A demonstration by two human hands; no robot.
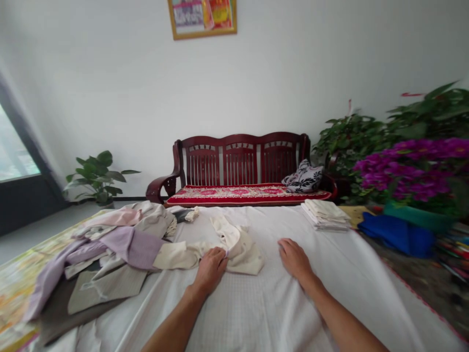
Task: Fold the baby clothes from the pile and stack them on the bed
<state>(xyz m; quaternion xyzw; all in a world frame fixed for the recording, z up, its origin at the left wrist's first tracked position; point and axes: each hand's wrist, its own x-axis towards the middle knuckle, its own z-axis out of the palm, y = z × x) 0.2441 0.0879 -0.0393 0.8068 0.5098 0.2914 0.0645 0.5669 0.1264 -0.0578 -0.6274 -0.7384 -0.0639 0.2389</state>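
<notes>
A crumpled cream garment (245, 248) lies on the white sheet in front of me, one sleeve-like part stretching left to the clothes pile. My left hand (212, 266) is on its near edge, the fingers curled over the fabric; the fingertips are partly hidden. To the right, my right hand (294, 256) rests on the sheet, apart from the garment, with its fingers loosely extended and nothing in them. A heap of loose clothes (134, 247) in lilac, grey, pink and brown spreads out at the left.
Folded cream cloths (325, 214) are stacked at the sheet's far right. Beyond the white-covered table (252, 313) stands a dark red wooden bench (240, 164) with a patterned cushion (304, 177). Purple flowers (414, 168) and a blue cloth (397, 233) are on the right.
</notes>
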